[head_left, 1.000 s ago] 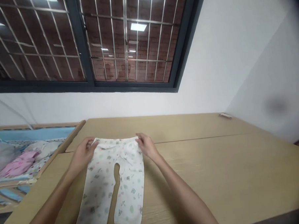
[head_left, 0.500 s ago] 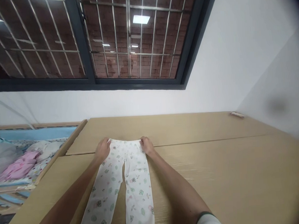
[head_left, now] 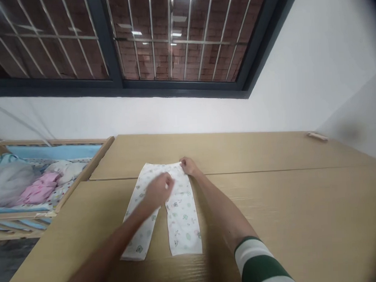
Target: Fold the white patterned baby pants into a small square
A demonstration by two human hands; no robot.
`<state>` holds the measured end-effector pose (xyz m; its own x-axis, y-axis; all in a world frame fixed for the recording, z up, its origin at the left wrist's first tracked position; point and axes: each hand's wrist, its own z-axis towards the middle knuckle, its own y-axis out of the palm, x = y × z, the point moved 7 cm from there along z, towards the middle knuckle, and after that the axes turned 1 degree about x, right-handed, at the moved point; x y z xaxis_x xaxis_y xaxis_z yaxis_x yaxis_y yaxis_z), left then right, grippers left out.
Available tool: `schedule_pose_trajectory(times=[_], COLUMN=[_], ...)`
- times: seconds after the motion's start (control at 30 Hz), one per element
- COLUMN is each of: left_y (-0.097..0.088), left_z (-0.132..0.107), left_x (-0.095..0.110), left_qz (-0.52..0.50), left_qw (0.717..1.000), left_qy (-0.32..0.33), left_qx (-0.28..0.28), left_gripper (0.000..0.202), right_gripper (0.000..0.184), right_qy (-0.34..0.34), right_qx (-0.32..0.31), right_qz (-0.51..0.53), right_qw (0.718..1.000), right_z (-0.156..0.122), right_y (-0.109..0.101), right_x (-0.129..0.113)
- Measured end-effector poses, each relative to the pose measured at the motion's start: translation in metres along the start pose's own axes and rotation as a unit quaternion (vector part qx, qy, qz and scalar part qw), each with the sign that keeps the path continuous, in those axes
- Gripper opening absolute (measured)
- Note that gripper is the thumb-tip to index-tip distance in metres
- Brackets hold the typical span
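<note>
A pair of small white pants (head_left: pixel 183 220) printed with green and grey animal motifs lies flat on the tan board surface, legs spread towards me. My right hand (head_left: pixel 189 166) pinches the right corner of the waistband. Above the middle of the pants is my left hand (head_left: pixel 160 188), slightly blurred, its fingers curled in with nothing visible in them. It hides part of the crotch and the left leg. The left waistband corner lies free of any hand.
At the left stands a wooden crib (head_left: pixel 83 174) with blue lining, holding a pink cloth (head_left: pixel 40 188) and pale bedding. A seam crosses the boards (head_left: pixel 272 212). A small pale object (head_left: pixel 317 136) lies at the far right, against the wall. Above is a barred window (head_left: pixel 179 85).
My left hand has let go of the waistband's left corner and moved right and towards me, over the pants. The pants now lie farther from me in view. My right hand keeps its pinch.
</note>
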<state>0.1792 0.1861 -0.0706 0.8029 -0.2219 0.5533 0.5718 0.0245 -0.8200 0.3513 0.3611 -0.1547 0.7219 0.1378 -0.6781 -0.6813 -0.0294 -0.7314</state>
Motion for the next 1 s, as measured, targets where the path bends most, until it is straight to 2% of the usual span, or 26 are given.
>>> schedule_pose_trajectory(times=[0.1, 0.13, 0.17, 0.27, 0.37, 0.57, 0.83, 1.0], left_y=[0.042, 0.059, 0.071, 0.098, 0.113, 0.114, 0.107, 0.096], left_z=[-0.063, -0.083, -0.098, -0.124, -0.128, -0.128, -0.133, -0.134], left_x=[0.059, 0.074, 0.083, 0.092, 0.086, 0.079, 0.081, 0.086], left_qz=[-0.013, 0.009, 0.016, 0.033, 0.037, 0.009, -0.028, -0.08], left_qw=[0.992, 0.983, 0.979, 0.976, 0.976, 0.981, 0.976, 0.974], left_qy=[0.058, 0.076, 0.077, 0.055, 0.034, 0.022, 0.063, 0.062], left_qx=[-0.115, -0.167, -0.186, -0.21, -0.213, -0.193, -0.208, -0.2], left_gripper=[0.041, 0.045, 0.046, 0.046, 0.037, 0.02, 0.026, 0.032], right_gripper=[0.011, 0.01, 0.01, 0.011, 0.01, 0.007, 0.007, 0.009], right_qy=[0.017, 0.022, 0.026, 0.03, 0.031, 0.036, 0.033, 0.029], right_qx=[-0.012, -0.014, -0.015, -0.016, -0.022, -0.026, -0.02, -0.024], right_qz=[0.021, 0.025, 0.028, 0.031, 0.032, 0.047, 0.062, 0.071], right_qw=[1.0, 0.999, 0.999, 0.999, 0.999, 0.998, 0.997, 0.997], right_z=[0.003, 0.004, 0.004, 0.006, 0.007, 0.006, -0.004, -0.01], right_y=[-0.001, -0.001, -0.002, -0.003, -0.002, -0.001, -0.002, -0.015], right_x=[0.004, 0.005, 0.006, 0.007, 0.007, 0.008, -0.001, -0.009])
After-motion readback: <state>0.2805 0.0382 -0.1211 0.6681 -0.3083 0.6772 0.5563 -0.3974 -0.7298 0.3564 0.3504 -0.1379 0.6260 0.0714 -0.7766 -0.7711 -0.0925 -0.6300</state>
